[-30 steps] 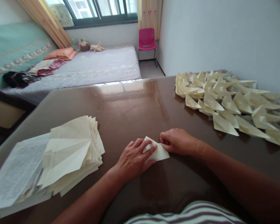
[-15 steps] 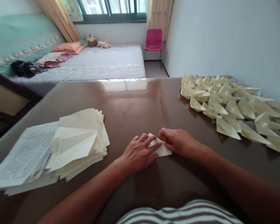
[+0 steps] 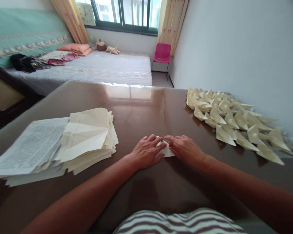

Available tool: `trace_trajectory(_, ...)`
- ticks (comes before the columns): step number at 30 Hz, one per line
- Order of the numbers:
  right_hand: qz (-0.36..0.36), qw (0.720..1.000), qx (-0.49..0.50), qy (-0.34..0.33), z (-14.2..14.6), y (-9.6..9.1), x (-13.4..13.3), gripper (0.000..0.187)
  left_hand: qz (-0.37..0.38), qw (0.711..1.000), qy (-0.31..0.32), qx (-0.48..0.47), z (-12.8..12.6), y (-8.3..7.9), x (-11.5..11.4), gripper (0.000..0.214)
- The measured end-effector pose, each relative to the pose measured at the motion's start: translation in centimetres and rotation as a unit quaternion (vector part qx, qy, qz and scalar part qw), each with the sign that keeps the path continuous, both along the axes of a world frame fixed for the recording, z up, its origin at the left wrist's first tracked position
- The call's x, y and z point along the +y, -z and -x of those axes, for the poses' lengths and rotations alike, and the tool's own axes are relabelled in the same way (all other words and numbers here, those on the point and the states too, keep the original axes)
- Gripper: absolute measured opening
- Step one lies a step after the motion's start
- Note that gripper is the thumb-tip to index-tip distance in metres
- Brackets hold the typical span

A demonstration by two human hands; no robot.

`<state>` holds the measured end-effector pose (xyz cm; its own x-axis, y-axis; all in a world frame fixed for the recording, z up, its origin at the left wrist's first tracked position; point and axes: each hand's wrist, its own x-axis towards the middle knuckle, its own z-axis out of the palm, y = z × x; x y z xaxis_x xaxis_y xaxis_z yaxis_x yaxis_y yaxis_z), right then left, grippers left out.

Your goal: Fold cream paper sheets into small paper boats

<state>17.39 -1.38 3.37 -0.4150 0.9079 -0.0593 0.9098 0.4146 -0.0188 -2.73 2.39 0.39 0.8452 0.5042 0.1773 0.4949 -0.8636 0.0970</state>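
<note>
A small piece of cream folded paper (image 3: 169, 152) lies on the brown table in front of me. My left hand (image 3: 149, 152) rests over its left part, fingers spread and pressing it down. At its right side is my right hand (image 3: 184, 148), with curled fingers closed on the paper's upper right edge. Both hands cover much of the paper, so its full shape is hidden. To the left sits a stack of creased cream sheets (image 3: 86, 131). A large group of folded paper pieces with pointed tips (image 3: 230, 120) stands on the right.
Printed white sheets (image 3: 26, 146) lie partly under the cream stack. The glossy table (image 3: 136, 113) reaches toward a bed (image 3: 117, 68). A pink chair (image 3: 162, 53) stands beyond, near the white wall (image 3: 234, 42) on the right.
My right hand has shifted over the paper's right part, its fingers now reaching further forward along the edge. My left hand stays on the paper. The camera view has tilted slightly upward.
</note>
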Motion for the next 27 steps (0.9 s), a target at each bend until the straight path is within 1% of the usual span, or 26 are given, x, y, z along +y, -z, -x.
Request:
trace_trajectory(3, -0.041, 0.997, 0.051, -0.028, -0.6, 1.2, -1.8, 0.032, -0.013, 1.0, -0.003, -0.003, -0.1, 0.0, -0.2, 0.042)
trace_trajectory(6, -0.049, 0.992, 0.109, -0.032, -1.2, 2.3, -3.2, 0.04, -0.024, 1.0, -0.003, -0.004, -0.3, -0.1, -0.4, 0.04)
trace_trajectory(8, -0.044, 0.987, 0.148, -0.034, -1.5, 2.5, -3.4, 0.041, -0.028, 1.0, -0.008, -0.004, -0.4, -0.2, -0.6, 0.04)
trace_trajectory(10, -0.039, 0.984, 0.169, -0.034, -1.7, 2.3, -3.1, 0.037, -0.032, 0.999, -0.011, -0.001, -0.4, -0.2, -0.6, 0.041)
trace_trajectory(12, -0.03, 0.986, 0.156, -0.043, -1.7, 1.8, -2.3, 0.031, -0.037, 0.999, -0.007, 0.005, -0.3, -0.3, -0.6, 0.042)
trace_trajectory(16, -0.015, 0.995, 0.051, -0.088, -1.1, 0.6, -0.7, 0.028, -0.042, 0.999, 0.017, 0.023, 0.0, -0.6, -0.5, 0.045)
trace_trajectory(19, -0.013, 0.994, 0.02, -0.106, -0.7, 0.3, -0.1, 0.023, -0.044, 0.997, 0.035, 0.045, 0.1, -1.1, -0.5, 0.046)
trace_trajectory(23, -0.019, 0.993, -0.007, -0.119, -0.4, 0.2, -0.3, 0.019, -0.026, 0.994, 0.045, 0.093, -0.2, -1.7, -0.9, 0.043)
trace_trajectory(27, -0.02, 0.992, -0.025, -0.124, -0.5, -0.1, -1.2, 0.019, -0.004, 0.993, 0.06, 0.105, -0.3, -1.9, -1.2, 0.043)
